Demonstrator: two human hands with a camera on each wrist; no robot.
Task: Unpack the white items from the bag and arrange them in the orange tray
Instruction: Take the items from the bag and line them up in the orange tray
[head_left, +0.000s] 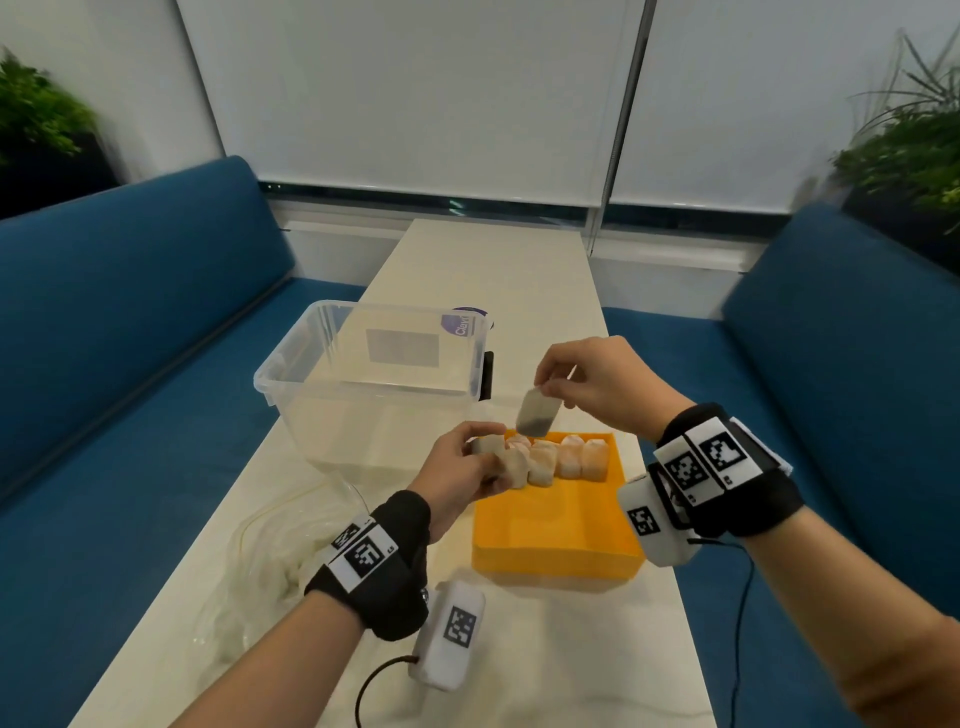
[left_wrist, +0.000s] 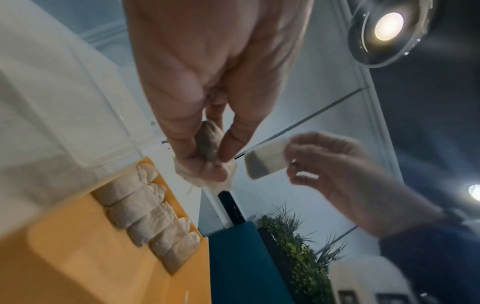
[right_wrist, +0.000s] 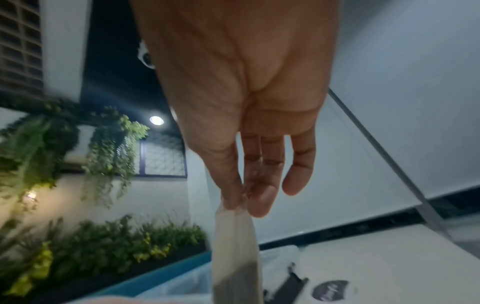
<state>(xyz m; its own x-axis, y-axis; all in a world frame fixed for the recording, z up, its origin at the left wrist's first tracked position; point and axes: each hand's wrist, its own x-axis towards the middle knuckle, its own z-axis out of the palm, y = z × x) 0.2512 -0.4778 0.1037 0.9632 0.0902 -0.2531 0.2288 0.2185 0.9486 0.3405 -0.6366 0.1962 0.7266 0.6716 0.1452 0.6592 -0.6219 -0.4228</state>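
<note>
Two hands work above the orange tray (head_left: 556, 525), each holding white sachets. The right hand (head_left: 605, 382) pinches one sachet (head_left: 537, 413) by its top edge between thumb and fingertips, so that it hangs free above the tray's far end; its lower part looks darker, as if the filling has settled there. The left hand (head_left: 462, 467) grips a small bunch of sachets (head_left: 498, 457) at the tray's far left corner; the left wrist view shows thumb and fingers curled round them, but the bunch cannot be counted with certainty.

Count: a row of about five sachets (head_left: 558, 457) stands along the tray's far wall, touching side by side; one hangs from the right hand; at least two sit in the left. One clear bin (head_left: 363, 374) stands beyond the tray, and one crumpled clear bag (head_left: 270, 561) lies to its left on the table (head_left: 545, 649).

Suggested handling: lower the hanging sachet upright, heavy end first, into the free space just in front of the row, and let go only once it leans on a neighbour. Judged risk: the thin paper may fold, or a nudge may topple the standing row. Most of the tray floor remains free.
</note>
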